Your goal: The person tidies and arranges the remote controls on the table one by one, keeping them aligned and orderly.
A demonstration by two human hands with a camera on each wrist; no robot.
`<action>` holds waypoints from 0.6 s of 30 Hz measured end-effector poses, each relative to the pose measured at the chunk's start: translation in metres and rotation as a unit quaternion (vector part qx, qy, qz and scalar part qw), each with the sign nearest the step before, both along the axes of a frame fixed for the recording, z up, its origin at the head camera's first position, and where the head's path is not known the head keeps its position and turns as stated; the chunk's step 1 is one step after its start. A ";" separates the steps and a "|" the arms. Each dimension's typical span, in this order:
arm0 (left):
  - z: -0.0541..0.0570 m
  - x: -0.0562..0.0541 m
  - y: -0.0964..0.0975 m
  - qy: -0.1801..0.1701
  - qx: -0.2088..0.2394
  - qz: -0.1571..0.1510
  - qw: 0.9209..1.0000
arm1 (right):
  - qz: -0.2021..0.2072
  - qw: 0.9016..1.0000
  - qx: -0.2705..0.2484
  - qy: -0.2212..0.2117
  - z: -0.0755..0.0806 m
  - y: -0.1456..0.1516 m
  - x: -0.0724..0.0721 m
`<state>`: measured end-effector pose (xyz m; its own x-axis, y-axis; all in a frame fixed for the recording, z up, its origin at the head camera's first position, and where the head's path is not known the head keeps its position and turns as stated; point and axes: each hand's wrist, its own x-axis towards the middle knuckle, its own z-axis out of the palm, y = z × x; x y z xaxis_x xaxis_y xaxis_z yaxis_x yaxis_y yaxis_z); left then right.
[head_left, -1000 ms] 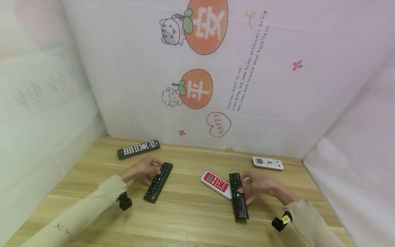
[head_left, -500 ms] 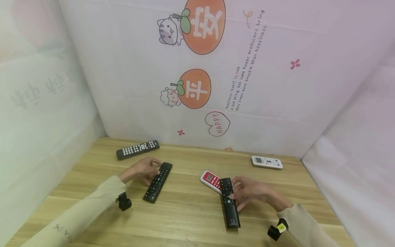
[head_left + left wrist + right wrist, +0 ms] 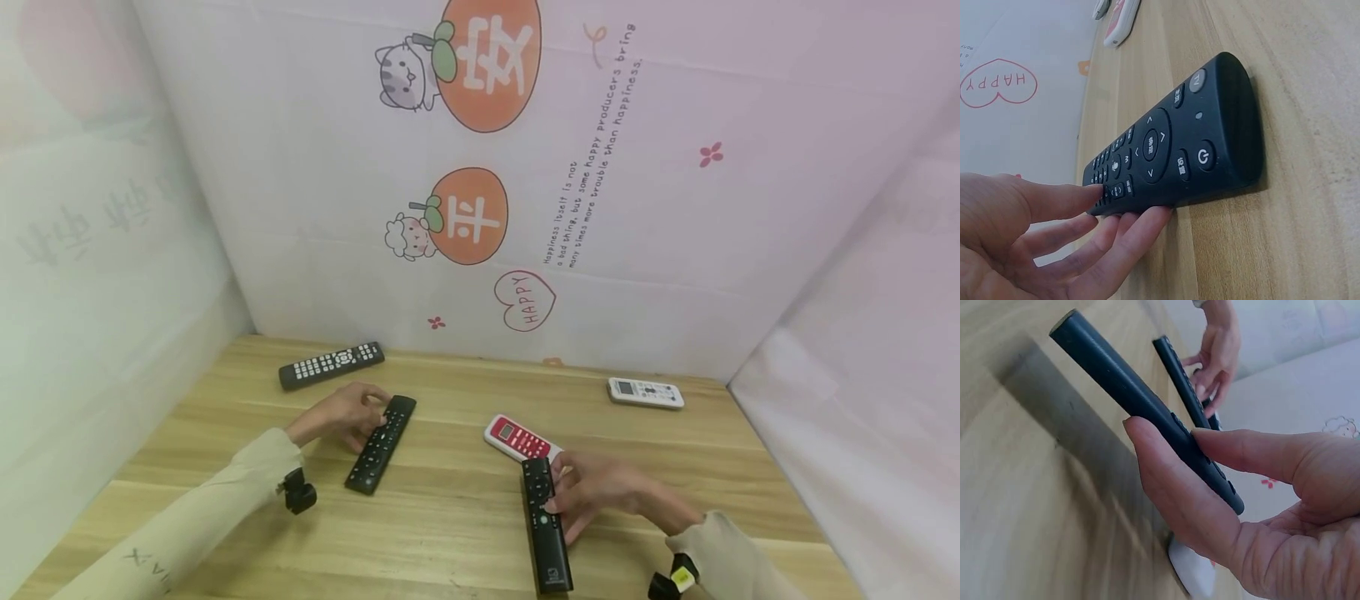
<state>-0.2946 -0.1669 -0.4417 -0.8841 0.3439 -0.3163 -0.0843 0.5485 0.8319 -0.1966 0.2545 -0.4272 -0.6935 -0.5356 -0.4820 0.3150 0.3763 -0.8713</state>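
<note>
My left hand (image 3: 352, 415) holds a black remote control (image 3: 381, 446) by its side edge, thumb on the buttons and fingers along the edge. In the left wrist view this remote (image 3: 1166, 140) lies close on the wood, its power-button end toward the camera. A second black remote control (image 3: 546, 525) is pinched between thumb and fingers of my right hand (image 3: 596, 490). The right wrist view has that remote (image 3: 1129, 394) raised above the table, with its shadow on the wood below. Just behind it lies a red and white remote (image 3: 521, 437), partly covered by the right hand.
A black remote with white buttons (image 3: 330, 365) lies at the back left of the wooden table (image 3: 450, 533). At the back right is a white remote (image 3: 645, 392). Printed white cloth (image 3: 622, 317) walls off the back and both sides.
My right hand has carried its black remote left and toward the front, off the red and white remote, uncovering more of it. The left hand and its remote keep their place.
</note>
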 end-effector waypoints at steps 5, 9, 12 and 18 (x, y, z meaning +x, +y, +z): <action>0.000 0.000 0.000 -0.002 -0.001 0.000 1.000 | -0.015 1.000 0.001 0.002 -0.006 -0.012 0.005; -0.001 -0.001 0.000 -0.006 0.000 0.003 1.000 | -0.028 1.000 0.006 0.009 -0.009 -0.020 0.008; -0.001 -0.001 0.000 -0.007 0.002 0.006 1.000 | -0.038 0.999 0.017 0.014 -0.011 -0.025 0.009; -0.004 -0.003 -0.001 -0.004 0.005 0.006 1.000 | -0.058 0.996 0.047 0.041 -0.012 -0.034 0.011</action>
<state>-0.2974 -0.1681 -0.4456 -0.8851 0.3373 -0.3207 -0.0977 0.5390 0.8366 -0.1857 0.2208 -0.4390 -0.7874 -0.4045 -0.4652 0.2895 0.4236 -0.8583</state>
